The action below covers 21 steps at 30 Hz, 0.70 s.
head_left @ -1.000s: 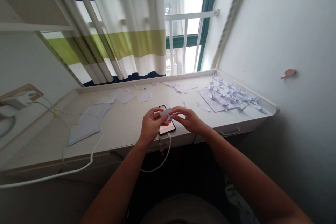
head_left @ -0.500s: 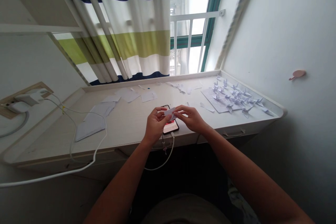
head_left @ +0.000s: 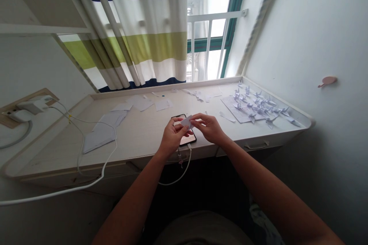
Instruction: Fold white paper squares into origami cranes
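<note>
Both hands pinch one small folded piece of white paper (head_left: 187, 122) just above the desk's near edge. My left hand (head_left: 171, 137) grips it from the left with thumb and fingers closed. My right hand (head_left: 209, 127) holds its right side the same way. Under the hands a phone (head_left: 184, 128) lies on the desk with its screen lit, plugged into a white cable (head_left: 179, 176) that hangs over the front edge.
A pale wooden desk (head_left: 138, 134) fills the window bay. Several small folded paper cranes (head_left: 255, 106) sit on a sheet at the right. Loose white sheets (head_left: 102, 132) lie left, paper scraps at the back. A charger (head_left: 30, 106) and cable are at far left.
The view has shifted slightly, so the desk sits further right in the picture. My fingers have reworked their grip on the paper, which stays between both hands over the phone.
</note>
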Tool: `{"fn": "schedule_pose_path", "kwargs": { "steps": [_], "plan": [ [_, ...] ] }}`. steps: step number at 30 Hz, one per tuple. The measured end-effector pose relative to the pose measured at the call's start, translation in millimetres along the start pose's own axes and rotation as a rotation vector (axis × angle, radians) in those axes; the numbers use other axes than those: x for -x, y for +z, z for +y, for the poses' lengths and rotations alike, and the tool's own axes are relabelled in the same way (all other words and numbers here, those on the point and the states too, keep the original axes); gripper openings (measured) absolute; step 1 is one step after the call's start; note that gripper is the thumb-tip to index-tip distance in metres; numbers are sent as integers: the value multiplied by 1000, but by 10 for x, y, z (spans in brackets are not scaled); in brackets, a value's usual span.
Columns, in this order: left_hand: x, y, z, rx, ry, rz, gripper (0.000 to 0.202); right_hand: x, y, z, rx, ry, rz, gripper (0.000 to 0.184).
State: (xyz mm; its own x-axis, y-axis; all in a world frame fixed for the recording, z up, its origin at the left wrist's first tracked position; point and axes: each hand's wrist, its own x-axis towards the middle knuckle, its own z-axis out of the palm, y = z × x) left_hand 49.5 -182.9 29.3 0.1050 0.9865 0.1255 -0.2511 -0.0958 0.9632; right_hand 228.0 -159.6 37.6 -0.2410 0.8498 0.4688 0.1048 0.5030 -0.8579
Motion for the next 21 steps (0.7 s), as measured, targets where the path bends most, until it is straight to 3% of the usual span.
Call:
{"fn": "schedule_pose_path", "kwargs": {
  "steps": [5, 12, 21],
  "plan": [
    [-11, -7, -15, 9, 39, 39, 61, -2, 13, 26, -32, -4, 20, 18],
    [-44, -30, -11, -51, 101, 9, 48, -91, -11, 97, -38, 26, 11, 25],
    [-542, -149, -22, -197, 152, -54, 27, -488, -69, 275, -93, 76, 45, 25]
  ]
}}
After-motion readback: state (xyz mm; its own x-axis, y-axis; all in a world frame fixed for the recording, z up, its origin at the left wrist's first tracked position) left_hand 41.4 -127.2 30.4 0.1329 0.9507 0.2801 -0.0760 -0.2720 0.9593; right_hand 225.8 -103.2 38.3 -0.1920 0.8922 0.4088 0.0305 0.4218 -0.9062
